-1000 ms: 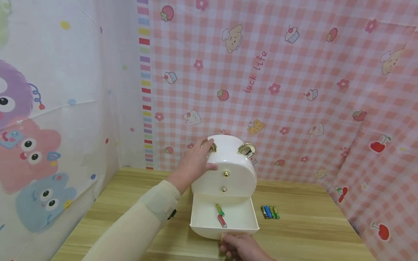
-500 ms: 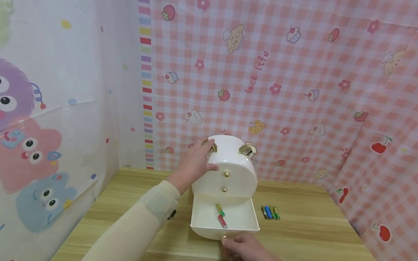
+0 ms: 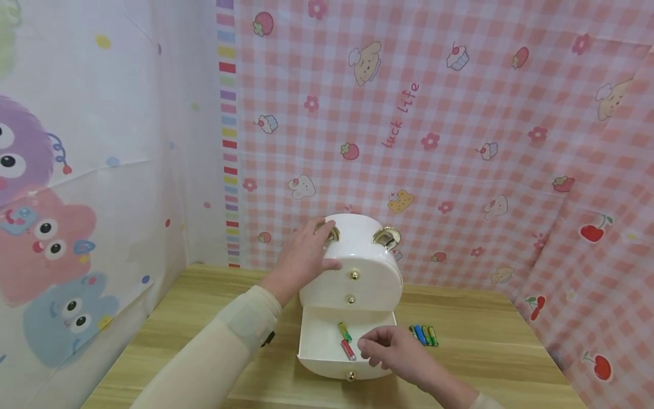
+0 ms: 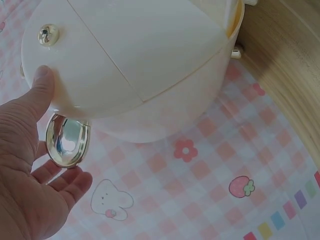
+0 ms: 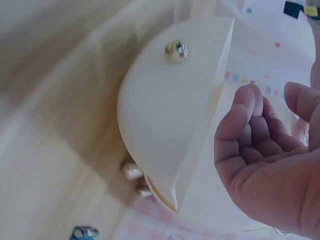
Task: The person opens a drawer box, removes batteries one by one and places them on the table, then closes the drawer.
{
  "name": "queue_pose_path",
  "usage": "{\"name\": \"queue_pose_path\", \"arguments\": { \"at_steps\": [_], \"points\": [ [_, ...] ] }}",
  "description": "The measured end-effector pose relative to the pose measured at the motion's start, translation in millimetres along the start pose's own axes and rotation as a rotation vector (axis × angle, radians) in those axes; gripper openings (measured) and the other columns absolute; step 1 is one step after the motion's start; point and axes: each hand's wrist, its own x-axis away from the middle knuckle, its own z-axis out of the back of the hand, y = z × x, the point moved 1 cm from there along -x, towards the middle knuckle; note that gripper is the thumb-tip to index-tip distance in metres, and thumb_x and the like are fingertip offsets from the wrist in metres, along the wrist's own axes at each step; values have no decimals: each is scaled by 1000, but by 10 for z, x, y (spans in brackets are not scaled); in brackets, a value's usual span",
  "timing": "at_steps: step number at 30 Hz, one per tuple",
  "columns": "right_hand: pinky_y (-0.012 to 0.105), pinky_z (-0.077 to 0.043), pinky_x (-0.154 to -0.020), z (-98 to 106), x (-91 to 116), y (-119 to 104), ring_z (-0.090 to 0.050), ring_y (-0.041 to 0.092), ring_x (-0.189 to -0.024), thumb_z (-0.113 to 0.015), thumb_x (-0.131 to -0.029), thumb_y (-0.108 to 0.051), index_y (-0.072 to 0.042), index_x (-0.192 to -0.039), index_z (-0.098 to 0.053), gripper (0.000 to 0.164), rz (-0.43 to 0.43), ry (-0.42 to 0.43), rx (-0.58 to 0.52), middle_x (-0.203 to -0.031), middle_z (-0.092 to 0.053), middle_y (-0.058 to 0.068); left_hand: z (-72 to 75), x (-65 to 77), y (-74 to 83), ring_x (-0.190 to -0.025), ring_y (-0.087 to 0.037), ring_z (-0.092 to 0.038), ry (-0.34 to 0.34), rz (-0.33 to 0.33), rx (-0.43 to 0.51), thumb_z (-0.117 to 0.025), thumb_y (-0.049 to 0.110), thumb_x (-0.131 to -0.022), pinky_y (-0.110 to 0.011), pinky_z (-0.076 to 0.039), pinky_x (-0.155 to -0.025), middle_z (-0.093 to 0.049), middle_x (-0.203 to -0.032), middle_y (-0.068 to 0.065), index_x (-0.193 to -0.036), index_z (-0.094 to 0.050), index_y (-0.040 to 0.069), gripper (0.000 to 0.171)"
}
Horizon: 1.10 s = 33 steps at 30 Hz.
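A white rounded storage box (image 3: 370,284) with gold ears and gold knobs stands on the table, its lower drawer (image 3: 327,363) pulled out. Inside the drawer lie a green battery (image 3: 344,331) and a red battery (image 3: 348,350). My left hand (image 3: 305,253) holds the box at its upper left, thumb on the front face and fingers around the gold ear (image 4: 68,141). Over the drawer's right side hovers my right hand (image 3: 395,349), fingers loosely curled with nothing between them. In the right wrist view, the drawer front with its knob (image 5: 177,51) is beside this hand.
Several batteries (image 3: 424,336) lie in a row on the wooden table (image 3: 480,346), right of the box and partly behind my right hand. A pink checked cloth (image 3: 460,170) hangs close behind the box. Another printed cloth (image 3: 128,227) hangs at the left.
My right hand has let go of the drawer's front knob and moved up over the drawer's right side. The left hand, the box and the batteries have stayed in place.
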Motion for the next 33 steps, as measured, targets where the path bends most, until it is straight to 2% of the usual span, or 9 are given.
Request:
{"name": "queue_pose_path", "arguments": {
  "at_steps": [4, 9, 14, 16, 21, 24, 28, 33],
  "points": [
    [32, -58, -72, 53, -116, -33, -68, 15, -87, -72, -103, -37, -6, -114, -78, 33, 35, 69, 170, -99, -79, 3, -6, 3, 0, -151, -38, -49, 1, 1, 3, -89, 48, -85, -58, -44, -124, -45, -166, -16, -162, -44, 15, 95],
    [29, -58, -73, 23, -311, 39, -69, 12, -86, -79, -97, -31, -6, -111, -80, 29, 123, 150, 420, -96, -78, -1, -22, 1, -6, -150, -37, -49, 10, -7, -10, -89, 49, -85, -58, -45, -123, -45, -166, -16, -162, -44, 15, 95],
    [40, -60, -74, -61, -494, 135, -70, 16, -86, -82, -93, -26, -6, -109, -81, 26, 129, 182, 594, -94, -77, 2, -29, 5, -10, -149, -37, -51, 17, -17, -18, -89, 49, -84, -58, -47, -121, -46, -165, -16, -161, -45, 15, 95],
    [45, -61, -75, -97, -541, 144, -72, 20, -87, -83, -92, -24, -6, -109, -80, 25, 126, 177, 622, -95, -78, 5, -26, 6, -8, -148, -38, -51, 19, -18, -17, -89, 49, -84, -58, -47, -121, -47, -164, -16, -161, -45, 14, 95],
    [49, -62, -81, -196, -663, 184, -73, 23, -91, -82, -91, -24, -7, -109, -81, 25, 121, 151, 675, -99, -79, 8, -10, 6, 1, -149, -38, -51, 20, -16, -12, -89, 49, -85, -58, -46, -122, -47, -164, -17, -161, -45, 14, 95],
    [41, -58, -73, -258, -728, 220, -67, 16, -82, -82, -89, -26, -11, -108, -82, 24, 114, 144, 715, -93, -78, 1, -2, 8, 6, -149, -38, -50, 14, -14, -10, -89, 49, -85, -57, -45, -123, -46, -165, -16, -162, -45, 14, 95],
    [33, -51, -63, -318, -765, 235, -58, 10, -71, -81, -88, -25, -17, -98, -81, 13, 110, 128, 767, -88, -76, -6, 0, 12, 10, -150, -38, -49, 10, -12, -6, -88, 49, -85, -58, -44, -124, -46, -165, -16, -162, -45, 14, 95],
    [35, -57, -70, -360, -786, 215, -63, 10, -77, -83, -85, -23, -17, -94, -81, 11, 137, 121, 808, -95, -79, -4, -5, 11, 10, -150, -37, -49, 12, -12, -9, -89, 49, -85, -58, -44, -124, -45, -166, -15, -162, -45, 15, 95]
  ]
}}
